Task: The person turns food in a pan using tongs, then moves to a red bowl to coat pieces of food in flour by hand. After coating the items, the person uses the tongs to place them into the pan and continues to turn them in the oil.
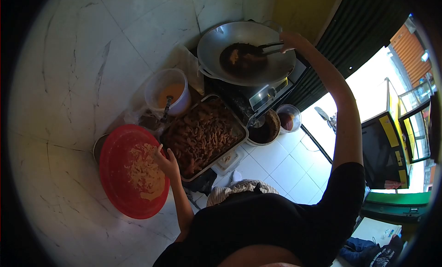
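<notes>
My right hand [293, 40] reaches over the rim of a large metal wok [212, 43] and grips dark tongs [270, 51]. Their tips are over dark oil [244, 66] in the wok, where a light brown piece of food [234, 57] floats. At the other side my left hand [167, 164] hangs over the edge of a red basin [115, 175], its fingers apart with nothing seen in them. Pale, flour-coated pieces [145, 172] lie in the basin. Between my hands sits a metal tray [241, 140] of reddish-brown strips of meat [207, 131].
A plastic tub [152, 89] of orange liquid stands by the tray, with a dark-handled utensil [166, 108] in front. The wok rests on a stove [271, 94]. A dark-filled pot [271, 129] and a clear container [294, 111] stand near it. Ribbed dark shutter [368, 32] runs alongside.
</notes>
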Tool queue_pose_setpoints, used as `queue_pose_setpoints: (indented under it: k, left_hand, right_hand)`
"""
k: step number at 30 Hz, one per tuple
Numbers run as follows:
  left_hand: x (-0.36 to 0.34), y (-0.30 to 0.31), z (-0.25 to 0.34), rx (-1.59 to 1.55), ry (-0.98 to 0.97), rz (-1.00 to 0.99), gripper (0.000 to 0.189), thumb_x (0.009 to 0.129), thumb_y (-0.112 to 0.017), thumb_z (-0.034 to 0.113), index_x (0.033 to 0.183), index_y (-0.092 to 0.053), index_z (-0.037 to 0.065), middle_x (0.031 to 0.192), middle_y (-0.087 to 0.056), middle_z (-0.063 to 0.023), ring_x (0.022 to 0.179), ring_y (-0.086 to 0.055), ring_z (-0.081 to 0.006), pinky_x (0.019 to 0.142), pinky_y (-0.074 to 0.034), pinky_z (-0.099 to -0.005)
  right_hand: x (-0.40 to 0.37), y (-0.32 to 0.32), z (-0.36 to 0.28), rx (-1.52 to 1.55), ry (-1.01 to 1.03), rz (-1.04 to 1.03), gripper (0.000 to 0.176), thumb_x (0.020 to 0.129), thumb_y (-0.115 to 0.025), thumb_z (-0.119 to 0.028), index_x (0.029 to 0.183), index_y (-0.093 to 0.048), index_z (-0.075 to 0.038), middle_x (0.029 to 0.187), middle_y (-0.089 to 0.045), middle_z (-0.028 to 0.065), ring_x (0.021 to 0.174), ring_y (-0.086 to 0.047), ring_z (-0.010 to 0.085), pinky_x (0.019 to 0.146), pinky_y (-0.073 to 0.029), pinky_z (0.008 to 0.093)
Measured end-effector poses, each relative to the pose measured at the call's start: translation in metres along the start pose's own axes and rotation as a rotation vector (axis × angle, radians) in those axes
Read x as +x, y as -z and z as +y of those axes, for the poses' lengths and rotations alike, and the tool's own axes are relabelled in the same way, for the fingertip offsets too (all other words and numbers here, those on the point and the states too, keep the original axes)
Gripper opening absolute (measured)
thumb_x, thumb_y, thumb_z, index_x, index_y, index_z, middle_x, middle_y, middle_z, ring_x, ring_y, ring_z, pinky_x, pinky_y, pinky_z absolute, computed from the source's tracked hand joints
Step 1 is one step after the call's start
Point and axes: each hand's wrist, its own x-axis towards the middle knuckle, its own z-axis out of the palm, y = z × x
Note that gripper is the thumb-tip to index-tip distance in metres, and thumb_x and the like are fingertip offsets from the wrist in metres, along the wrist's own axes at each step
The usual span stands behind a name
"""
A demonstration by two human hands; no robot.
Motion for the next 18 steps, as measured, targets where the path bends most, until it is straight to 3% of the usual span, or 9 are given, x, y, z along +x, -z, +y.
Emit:
queue_pose_setpoints:
  k: [6, 10, 15, 18]
  left_hand:
    - [0.000, 0.001, 0.002, 0.007, -0.003, 0.007, 0.027, 0.082, -0.049, 0.017, 0.106, -0.044, 0.006, 0.111, -0.042, -0.0154, 0.106, -0.039, -0.0312, 0.087, -0.036, -0.0427]
    - [0.000, 0.000, 0.001, 0.017, -0.024, 0.008, 0.027, 0.082, -0.049, 0.017, 0.106, -0.044, 0.006, 0.111, -0.042, -0.0156, 0.107, -0.039, -0.0313, 0.086, -0.036, -0.0424]
    - [-0.001, -0.001, -0.001, 0.003, -0.008, -0.001, 0.026, 0.082, -0.050, 0.016, 0.105, -0.045, 0.007, 0.110, -0.042, -0.0160, 0.106, -0.039, -0.0316, 0.086, -0.037, -0.0424]
    - [0.001, 0.001, 0.004, 0.015, -0.041, 0.028, 0.025, 0.081, -0.050, 0.015, 0.104, -0.046, 0.007, 0.109, -0.043, -0.0164, 0.106, -0.040, -0.0320, 0.085, -0.038, -0.0424]
  right_hand:
    - [-0.001, -0.005, -0.024, -0.154, 0.155, 0.188, 0.042, 0.049, -0.072, -0.024, 0.084, -0.056, -0.006, 0.082, -0.058, 0.0100, 0.079, -0.057, 0.0277, 0.065, -0.047, 0.0386]
    - [0.009, -0.013, -0.046, -0.247, 0.257, 0.176, 0.040, 0.050, -0.072, -0.019, 0.084, -0.056, -0.007, 0.084, -0.057, 0.0099, 0.080, -0.057, 0.0266, 0.065, -0.047, 0.0376]
    - [0.031, -0.026, -0.057, -0.405, 0.378, 0.413, 0.031, 0.055, -0.067, -0.010, 0.084, -0.056, -0.007, 0.082, -0.057, 0.0092, 0.078, -0.057, 0.0257, 0.064, -0.047, 0.0351]
    - [0.050, -0.038, -0.048, -0.373, 0.422, 0.342, 0.032, 0.054, -0.067, -0.009, 0.085, -0.056, -0.008, 0.084, -0.056, 0.0096, 0.075, -0.057, 0.0260, 0.063, -0.047, 0.0353]
